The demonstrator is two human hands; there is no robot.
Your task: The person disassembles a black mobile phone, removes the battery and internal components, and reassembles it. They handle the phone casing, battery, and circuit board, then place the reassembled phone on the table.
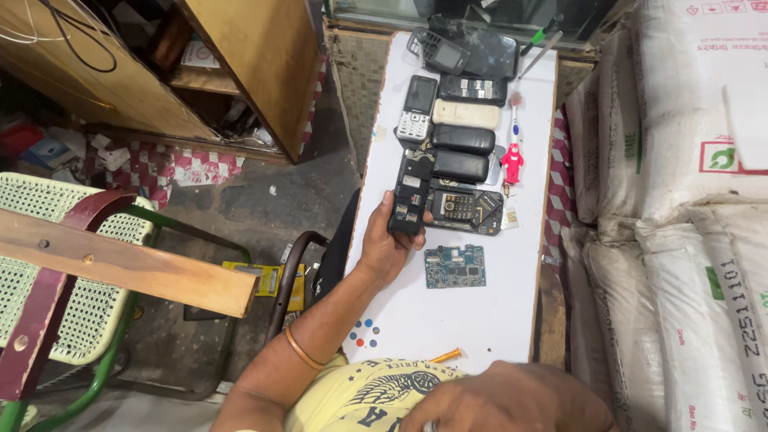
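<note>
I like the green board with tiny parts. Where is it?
In the head view, the green circuit board lies flat on the white table, just right of the left hand and below the opened phone.

Right hand point(512, 400) at 6 o'clock: fingers cut off by the bottom edge, grip unreadable. Left hand point(388, 244) covers the lower end of the opened black phone point(410, 196). Phone pile point(464, 52) at 12 o'clock overlaps itself, too cluttered to count. Green circuit board point(454, 266): parts too small to tell.

Phone repair stall; opened handsets point(460, 140), bare circuit board point(454, 266) (stacked sacks point(688, 240) beside)
</note>
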